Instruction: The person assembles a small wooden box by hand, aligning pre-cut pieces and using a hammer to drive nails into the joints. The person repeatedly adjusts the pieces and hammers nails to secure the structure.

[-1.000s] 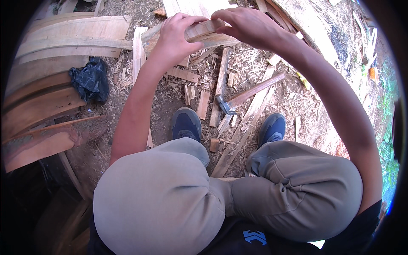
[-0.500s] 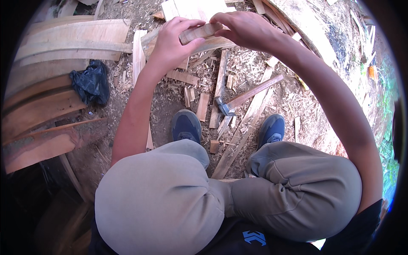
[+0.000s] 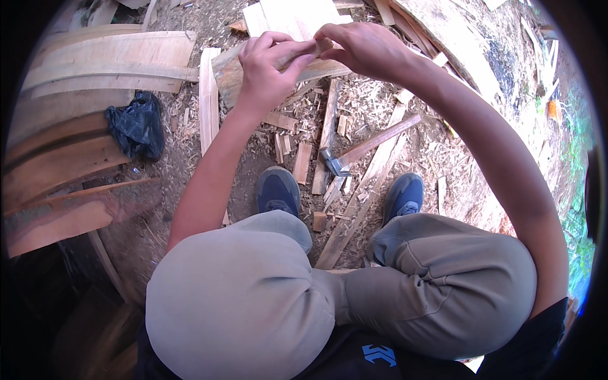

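Gripping a small block of wood [image 3: 301, 53] from both ends, the two hands meet out in front, well beyond the knees! The left hand [image 3: 271, 68] is partly closed, fingers along the top and thumb underneath, a hold that seems meant to steady the piece. And here's the right hand [image 3: 364, 50], arched over at the other end, fingertips and thumb drawn close together at the block; whether it carries any weight or merely feels the edge, I cannot tell.

The block sits above a broad plank [image 3: 229, 79], though contact between the two is hidden by the hands. Past it, pale boards [image 3: 291, 19] lie in bright light.

Down on the ground, the claw hammer [image 3: 380, 138] rests unheld, head toward the person, handle slanting away across a long strip [image 3: 361, 206], probably laid there to free both hands while staying within reach. Shoes [image 3: 277, 190] are planted apart on either side of the scraps, likely for balance. Over left, a black plastic bag [image 3: 139, 125] sits against curved boards [image 3: 120, 57].
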`<state>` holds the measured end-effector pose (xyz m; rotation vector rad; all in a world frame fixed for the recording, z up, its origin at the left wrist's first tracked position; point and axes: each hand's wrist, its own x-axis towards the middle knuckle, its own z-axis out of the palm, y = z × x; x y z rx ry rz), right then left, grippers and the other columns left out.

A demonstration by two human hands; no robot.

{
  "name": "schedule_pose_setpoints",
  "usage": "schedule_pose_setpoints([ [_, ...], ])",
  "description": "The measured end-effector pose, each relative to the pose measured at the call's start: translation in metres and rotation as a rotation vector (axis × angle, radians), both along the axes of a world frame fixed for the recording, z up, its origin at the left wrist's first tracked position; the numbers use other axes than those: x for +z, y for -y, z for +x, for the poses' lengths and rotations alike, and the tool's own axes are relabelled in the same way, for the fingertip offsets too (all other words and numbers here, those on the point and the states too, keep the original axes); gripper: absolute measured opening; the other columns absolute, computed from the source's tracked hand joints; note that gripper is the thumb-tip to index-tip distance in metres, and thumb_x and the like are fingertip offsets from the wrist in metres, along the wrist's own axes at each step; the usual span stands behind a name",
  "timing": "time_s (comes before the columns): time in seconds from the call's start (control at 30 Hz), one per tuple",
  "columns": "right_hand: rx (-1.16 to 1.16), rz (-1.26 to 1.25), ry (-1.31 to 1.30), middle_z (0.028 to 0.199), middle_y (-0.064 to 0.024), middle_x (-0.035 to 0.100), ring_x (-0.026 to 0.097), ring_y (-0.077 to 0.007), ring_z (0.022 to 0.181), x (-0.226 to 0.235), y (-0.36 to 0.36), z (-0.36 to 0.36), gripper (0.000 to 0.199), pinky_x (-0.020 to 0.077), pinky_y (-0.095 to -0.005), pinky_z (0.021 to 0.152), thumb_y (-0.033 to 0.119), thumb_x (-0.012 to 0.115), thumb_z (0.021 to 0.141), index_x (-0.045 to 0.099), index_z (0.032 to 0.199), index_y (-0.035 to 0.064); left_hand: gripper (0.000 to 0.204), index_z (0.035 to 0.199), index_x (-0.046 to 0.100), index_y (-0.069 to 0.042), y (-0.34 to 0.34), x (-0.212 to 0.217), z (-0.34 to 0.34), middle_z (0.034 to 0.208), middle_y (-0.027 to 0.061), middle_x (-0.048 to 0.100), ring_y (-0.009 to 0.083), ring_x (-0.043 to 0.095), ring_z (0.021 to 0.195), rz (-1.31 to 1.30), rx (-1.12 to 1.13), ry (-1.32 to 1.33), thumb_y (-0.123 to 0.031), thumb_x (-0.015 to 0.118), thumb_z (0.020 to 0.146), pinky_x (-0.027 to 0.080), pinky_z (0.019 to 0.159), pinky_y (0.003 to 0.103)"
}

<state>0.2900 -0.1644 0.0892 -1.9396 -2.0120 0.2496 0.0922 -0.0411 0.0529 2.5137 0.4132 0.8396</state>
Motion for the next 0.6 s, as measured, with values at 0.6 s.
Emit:
schedule_pose_setpoints([
  [0.6, -0.262, -0.089, -0.768, 0.115, -0.0062, 0.069, 0.058, -0.0116, 0.106, 0.027, 0.007, 0.035, 0.029, 0.0459, -0.0278, 0.096, 0.018, 0.041, 0.11, 0.053, 0.13, 0.0008, 0.016, 0.103, 0.081, -0.033, 0.019, -0.011, -0.002, 0.103, -0.0087, 0.063, 0.02, 0.05, 0.102, 0.067, 0.192, 0.007, -0.035, 0.078, 0.087, 0.025, 0.093, 0.044],
])
